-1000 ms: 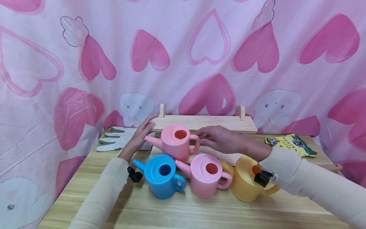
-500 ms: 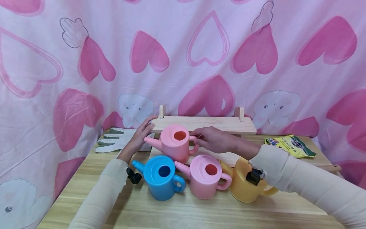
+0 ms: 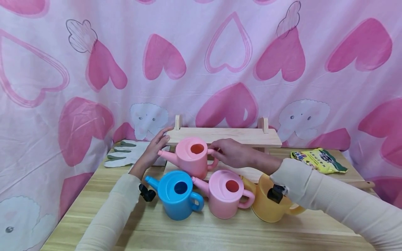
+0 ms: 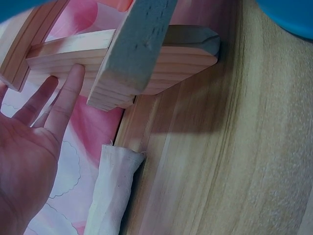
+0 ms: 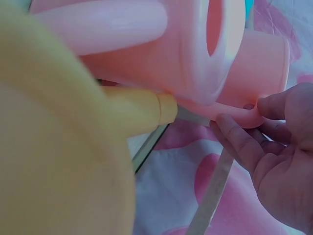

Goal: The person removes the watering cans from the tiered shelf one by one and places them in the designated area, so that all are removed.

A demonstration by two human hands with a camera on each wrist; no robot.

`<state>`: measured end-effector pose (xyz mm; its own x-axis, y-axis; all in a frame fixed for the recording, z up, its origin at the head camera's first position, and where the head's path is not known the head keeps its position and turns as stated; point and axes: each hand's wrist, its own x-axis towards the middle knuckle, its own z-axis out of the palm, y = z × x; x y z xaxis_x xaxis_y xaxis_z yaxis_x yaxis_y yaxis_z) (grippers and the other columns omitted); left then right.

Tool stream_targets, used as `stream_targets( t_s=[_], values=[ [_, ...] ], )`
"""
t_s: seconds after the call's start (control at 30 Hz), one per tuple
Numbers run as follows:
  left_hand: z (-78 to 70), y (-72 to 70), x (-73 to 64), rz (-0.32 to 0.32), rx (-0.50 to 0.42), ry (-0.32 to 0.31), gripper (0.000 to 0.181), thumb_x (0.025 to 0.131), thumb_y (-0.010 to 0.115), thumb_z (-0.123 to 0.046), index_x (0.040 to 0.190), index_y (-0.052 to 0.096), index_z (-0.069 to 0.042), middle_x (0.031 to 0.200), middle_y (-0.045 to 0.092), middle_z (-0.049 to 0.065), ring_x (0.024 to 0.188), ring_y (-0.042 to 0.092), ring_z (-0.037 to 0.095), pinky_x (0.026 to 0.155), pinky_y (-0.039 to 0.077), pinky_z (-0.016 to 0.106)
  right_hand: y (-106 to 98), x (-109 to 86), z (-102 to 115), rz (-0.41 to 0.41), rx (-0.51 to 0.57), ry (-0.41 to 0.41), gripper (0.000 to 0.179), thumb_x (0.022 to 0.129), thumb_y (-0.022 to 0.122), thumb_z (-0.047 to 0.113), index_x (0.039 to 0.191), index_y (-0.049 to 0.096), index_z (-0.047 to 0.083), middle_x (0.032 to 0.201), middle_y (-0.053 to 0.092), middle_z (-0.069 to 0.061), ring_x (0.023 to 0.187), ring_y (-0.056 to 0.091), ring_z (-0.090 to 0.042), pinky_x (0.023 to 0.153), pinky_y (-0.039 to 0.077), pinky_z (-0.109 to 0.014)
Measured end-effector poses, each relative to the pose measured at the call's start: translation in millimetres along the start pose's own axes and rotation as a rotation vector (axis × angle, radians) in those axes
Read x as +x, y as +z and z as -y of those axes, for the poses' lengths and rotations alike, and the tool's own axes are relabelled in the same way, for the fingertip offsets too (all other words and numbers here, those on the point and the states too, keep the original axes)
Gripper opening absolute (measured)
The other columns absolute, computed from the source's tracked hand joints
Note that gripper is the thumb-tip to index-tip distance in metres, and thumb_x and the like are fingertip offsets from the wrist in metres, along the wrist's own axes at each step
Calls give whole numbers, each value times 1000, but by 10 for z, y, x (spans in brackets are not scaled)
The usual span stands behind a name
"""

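Observation:
My right hand (image 3: 233, 153) pinches the handle of a coral-pink watering can (image 3: 191, 162), which is on the lower board of a small wooden shelf (image 3: 223, 135). The right wrist view shows thumb and fingers around that handle (image 5: 239, 116). With fingers extended, my left hand (image 3: 152, 151) touches the shelf's left end; in the left wrist view its fingertips lie against the wooden side piece (image 4: 68, 56). In front, a blue watering can (image 3: 174, 198), a lighter pink watering can (image 3: 224, 198) and a yellow watering can (image 3: 267, 205) stand in a row on the table.
White and green work gloves (image 3: 132, 155) lie at the back left. A yellow-green packet (image 3: 318, 160) is at the back right, with a wooden handle (image 3: 362, 184) near it. Behind the table (image 3: 201, 237) hangs a pink heart-print curtain (image 3: 229, 42).
My right hand has moved left onto the coral-pink can's handle and now pinches it. The left hand stays at the shelf's end.

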<state>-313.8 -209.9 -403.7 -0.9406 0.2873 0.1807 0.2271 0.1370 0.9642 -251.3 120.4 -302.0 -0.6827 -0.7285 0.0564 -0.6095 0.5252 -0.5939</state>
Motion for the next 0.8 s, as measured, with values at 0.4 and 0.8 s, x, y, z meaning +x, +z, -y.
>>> stream_targets(
  t_s=[0.4,0.8],
  values=[
    [12,-9,26,-6,-12,-78,56,108,47,-46,160,34,-30,157,38,7,123,54,40,94,53,59,-278,-22,164,-104,-81,-52,23,104,65,20,120,72,7,98,71,3,89,67,-19,81,58,-29],
    [-2,9,10,5,-72,-42,58,110,47,-42,163,29,-25,164,28,11,140,42,47,92,52,64,-854,-522,296,-229,-95,-30,26,105,62,22,126,70,9,94,73,1,90,68,-16,82,59,-36]
  ],
)
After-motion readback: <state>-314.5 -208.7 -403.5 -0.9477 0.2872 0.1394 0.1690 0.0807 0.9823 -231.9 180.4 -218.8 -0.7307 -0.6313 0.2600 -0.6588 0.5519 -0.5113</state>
